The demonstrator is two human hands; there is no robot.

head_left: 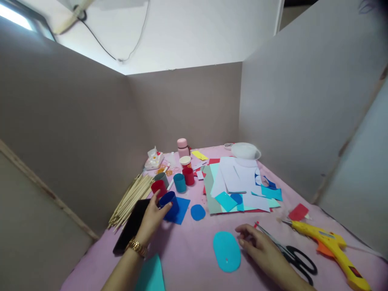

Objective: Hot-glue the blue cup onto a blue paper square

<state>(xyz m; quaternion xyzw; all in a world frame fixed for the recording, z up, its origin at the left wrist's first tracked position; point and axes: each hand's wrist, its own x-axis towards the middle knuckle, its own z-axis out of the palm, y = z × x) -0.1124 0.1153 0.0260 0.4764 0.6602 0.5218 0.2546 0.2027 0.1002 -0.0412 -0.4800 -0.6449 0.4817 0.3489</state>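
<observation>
My left hand (153, 218) has its thumb and fingers around a dark blue cup (170, 203), which stands on a blue paper square (183, 207). A red cup (159, 187) is just behind those fingers. Near the front, my right hand (259, 246) rests with loosely bent fingers apart and nothing in them. Beside its fingertips lies a light blue paper oval (227, 251). Black-handled scissors (298, 258) lie along its other side, partly hidden by the hand. A small blue paper round (198, 212) lies between the two hands, farther back.
Thin wooden sticks (131, 200) and a black phone-like slab (133, 226) lie at left. Behind stand a teal cup (180, 183), another red cup (188, 176) and a pink flask (182, 148). Paper sheets (233, 178) are piled at right, with a yellow glue gun (327, 242) nearer.
</observation>
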